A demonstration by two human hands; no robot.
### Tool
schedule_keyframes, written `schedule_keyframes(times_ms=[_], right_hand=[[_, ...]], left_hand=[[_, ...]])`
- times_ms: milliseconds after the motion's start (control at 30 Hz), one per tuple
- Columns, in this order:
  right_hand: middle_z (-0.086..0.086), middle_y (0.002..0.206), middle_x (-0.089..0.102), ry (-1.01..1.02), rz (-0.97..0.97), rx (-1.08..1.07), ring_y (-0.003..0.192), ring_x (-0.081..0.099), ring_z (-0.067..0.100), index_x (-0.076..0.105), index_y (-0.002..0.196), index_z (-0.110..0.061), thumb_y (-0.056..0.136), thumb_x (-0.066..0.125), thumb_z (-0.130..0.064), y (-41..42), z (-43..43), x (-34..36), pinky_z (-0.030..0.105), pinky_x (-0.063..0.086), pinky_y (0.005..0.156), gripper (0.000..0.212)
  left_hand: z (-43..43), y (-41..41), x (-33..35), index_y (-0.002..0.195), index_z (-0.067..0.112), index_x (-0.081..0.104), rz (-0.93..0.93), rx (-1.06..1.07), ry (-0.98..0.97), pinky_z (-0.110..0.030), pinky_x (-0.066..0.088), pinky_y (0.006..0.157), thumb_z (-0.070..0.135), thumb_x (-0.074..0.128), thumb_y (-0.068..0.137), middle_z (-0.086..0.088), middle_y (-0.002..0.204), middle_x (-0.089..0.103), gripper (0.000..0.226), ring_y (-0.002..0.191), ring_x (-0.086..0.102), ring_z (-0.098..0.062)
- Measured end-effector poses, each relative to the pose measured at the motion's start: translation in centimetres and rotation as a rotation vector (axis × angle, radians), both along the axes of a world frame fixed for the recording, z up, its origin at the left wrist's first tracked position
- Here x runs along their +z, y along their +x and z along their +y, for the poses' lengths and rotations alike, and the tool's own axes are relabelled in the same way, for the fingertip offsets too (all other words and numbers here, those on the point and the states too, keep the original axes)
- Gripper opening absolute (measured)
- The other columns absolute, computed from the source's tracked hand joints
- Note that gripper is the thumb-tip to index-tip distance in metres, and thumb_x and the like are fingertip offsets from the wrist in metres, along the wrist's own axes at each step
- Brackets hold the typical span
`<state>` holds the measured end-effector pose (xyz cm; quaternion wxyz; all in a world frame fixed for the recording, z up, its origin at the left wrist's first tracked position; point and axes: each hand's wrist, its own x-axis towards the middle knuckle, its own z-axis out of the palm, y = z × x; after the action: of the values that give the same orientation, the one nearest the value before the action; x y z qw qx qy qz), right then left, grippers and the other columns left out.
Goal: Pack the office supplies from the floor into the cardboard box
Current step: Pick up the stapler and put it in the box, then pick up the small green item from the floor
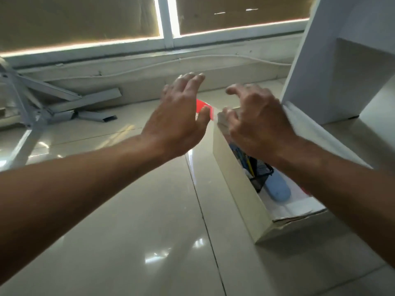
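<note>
Now both hands reach out with nothing in them. The left hand has its fingers spread wide, near a red thing on the floor. The right hand curls loosely over the cardboard box. Inside sit a black mesh holder and a blue tube, so some packing looks done.

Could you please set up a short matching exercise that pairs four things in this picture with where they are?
Things:
1. Pale blue rounded object
2. Black wire-mesh holder
3. Red flat object
4. Grey metal frame pieces

Places:
A. Behind the left hand, near the far corner of the white cardboard box
B. On the floor by the wall, far left
C. In the box, nearest its near end
D. In the box, partly under the right forearm

Pairs: 1-C, 2-D, 3-A, 4-B
</note>
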<state>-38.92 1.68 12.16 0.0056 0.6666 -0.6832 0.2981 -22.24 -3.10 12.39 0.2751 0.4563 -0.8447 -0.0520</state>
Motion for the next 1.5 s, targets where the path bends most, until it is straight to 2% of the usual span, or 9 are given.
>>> schedule_keyframes(times_ms=[100, 200, 300, 433, 800, 1000, 1200, 1300, 1500], right_hand=[[0.015, 0.157, 0.043, 0.036, 0.101, 0.102, 0.145, 0.039, 0.033, 0.041, 0.155, -0.019, 0.101, 0.052, -0.037, 4.7, 0.2, -1.3, 0.051, 0.028, 0.122, 0.058], [0.020, 0.171, 0.009, 0.162, 0.211, 0.214, 0.158, 0.007, 0.037, 0.013, 0.165, -0.019, 0.106, 0.039, -0.044, 8.2, 0.7, -4.2, 0.053, 0.007, 0.128, 0.069], [0.017, 0.170, -0.018, 0.271, 0.315, 0.276, 0.156, -0.018, 0.036, -0.018, 0.162, -0.025, 0.107, 0.021, -0.056, 10.3, 0.7, -7.6, 0.056, -0.001, 0.127, 0.074], [0.013, 0.166, -0.030, 0.343, 0.340, 0.245, 0.153, -0.029, 0.034, -0.033, 0.156, -0.031, 0.102, 0.012, -0.066, 10.9, 0.1, -10.5, 0.058, -0.006, 0.125, 0.078], [0.009, 0.165, -0.033, 0.377, 0.348, 0.312, 0.152, -0.031, 0.032, -0.031, 0.156, -0.036, 0.097, 0.006, -0.075, 14.0, 0.4, -11.9, 0.059, -0.012, 0.124, 0.080], [0.011, 0.168, -0.026, 0.391, 0.365, 0.368, 0.154, -0.027, 0.034, -0.026, 0.158, -0.034, 0.098, 0.007, -0.075, 15.6, 3.0, -13.4, 0.060, -0.011, 0.124, 0.080], [0.013, 0.169, -0.023, 0.493, 0.282, 0.347, 0.155, -0.022, 0.036, -0.023, 0.160, -0.033, 0.099, 0.009, -0.072, 17.6, 8.3, -16.4, 0.063, -0.007, 0.124, 0.079], [0.014, 0.170, -0.021, 0.526, 0.245, 0.316, 0.156, -0.019, 0.038, -0.020, 0.161, -0.033, 0.100, 0.010, -0.072, 17.9, 11.0, -17.4, 0.064, -0.005, 0.124, 0.079], [0.014, 0.171, -0.017, 0.592, 0.264, 0.179, 0.157, -0.015, 0.038, -0.018, 0.161, -0.035, 0.098, 0.009, -0.073, 13.5, 14.0, -17.9, 0.064, -0.003, 0.124, 0.079]], left_hand=[[1.3, 4.4, -2.2, 0.165, 0.015, 0.001, -0.268, 0.126, 0.021, -0.051, 0.002, 0.127, 0.054, 0.037, 0.103, -0.010, 0.172, -0.002, 0.081, 0.158, -0.008, -0.026], [2.2, 8.8, -4.6, 0.160, 0.020, -0.023, -0.458, 0.206, 0.115, -0.053, -0.008, 0.126, 0.071, 0.012, 0.097, -0.009, 0.167, -0.028, 0.088, 0.153, -0.028, -0.024], [2.8, 12.3, -6.9, 0.153, 0.025, -0.036, -0.539, 0.270, 0.175, -0.056, -0.010, 0.124, 0.078, -0.001, 0.090, -0.006, 0.161, -0.042, 0.090, 0.148, -0.038, -0.024], [3.2, 14.7, -8.9, 0.151, 0.028, -0.039, -0.532, 0.311, 0.222, -0.058, -0.012, 0.122, 0.079, 0.002, 0.091, -0.004, 0.158, -0.046, 0.089, 0.147, -0.041, -0.024], [5.9, 20.6, -10.9, 0.152, 0.032, -0.038, -0.504, 0.375, 0.334, -0.058, -0.015, 0.122, 0.079, 0.006, 0.093, -0.001, 0.159, -0.045, 0.087, 0.147, -0.040, -0.022], [10.1, 23.2, -13.0, 0.151, 0.033, -0.038, -0.497, 0.437, 0.441, -0.057, -0.017, 0.121, 0.082, 0.006, 0.090, 0.000, 0.159, -0.045, 0.091, 0.146, -0.042, -0.021], [15.3, 22.7, -15.6, 0.152, 0.035, -0.036, -0.408, 0.470, 0.500, -0.055, -0.017, 0.121, 0.082, 0.010, 0.091, 0.000, 0.162, -0.041, 0.090, 0.149, -0.038, -0.022], [17.1, 22.3, -16.8, 0.151, 0.039, -0.037, -0.446, 0.456, 0.546, -0.058, -0.016, 0.121, 0.081, 0.011, 0.093, 0.000, 0.161, -0.042, 0.086, 0.149, -0.038, -0.025], [17.3, 17.9, -17.9, 0.153, 0.040, -0.033, -0.460, 0.348, 0.554, -0.060, -0.012, 0.122, 0.084, 0.005, 0.089, -0.001, 0.164, -0.037, 0.086, 0.150, -0.034, -0.027]])
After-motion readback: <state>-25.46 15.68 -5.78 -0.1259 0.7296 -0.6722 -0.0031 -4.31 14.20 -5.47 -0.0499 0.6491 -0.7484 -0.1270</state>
